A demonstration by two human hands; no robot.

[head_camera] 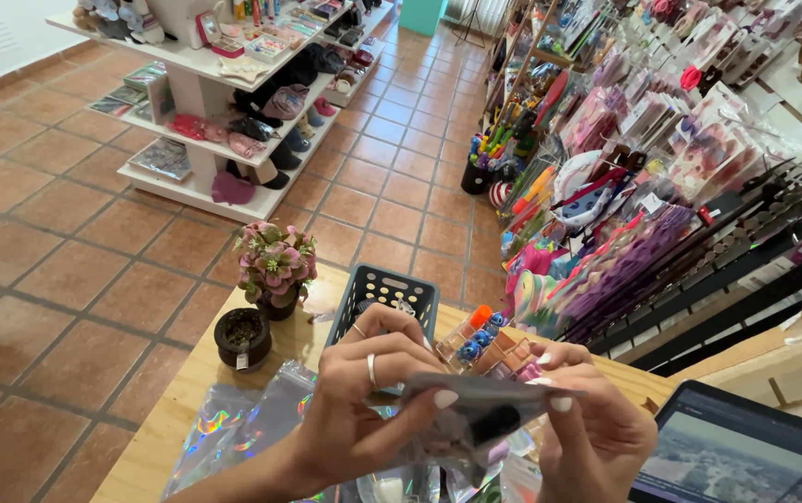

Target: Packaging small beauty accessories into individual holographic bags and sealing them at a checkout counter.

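My left hand (364, 391), with rings on two fingers, and my right hand (587, 424) both pinch a small clear plastic bag (480, 410) with dark items inside, held over a wooden counter (196, 382). The left thumb presses on the bag's top edge; the right fingers grip its right end. Shiny holographic pouches (233, 424) lie on the counter below my left forearm.
A dark plastic basket (384, 289) stands behind my hands, beside a pink potted flower (277, 265) and a small dark pot (243, 337). A tray of small bottles (485, 340) and a tablet screen (746, 452) sit at the right. White shelves (215, 121) and accessory racks (662, 158) line the tiled aisle.
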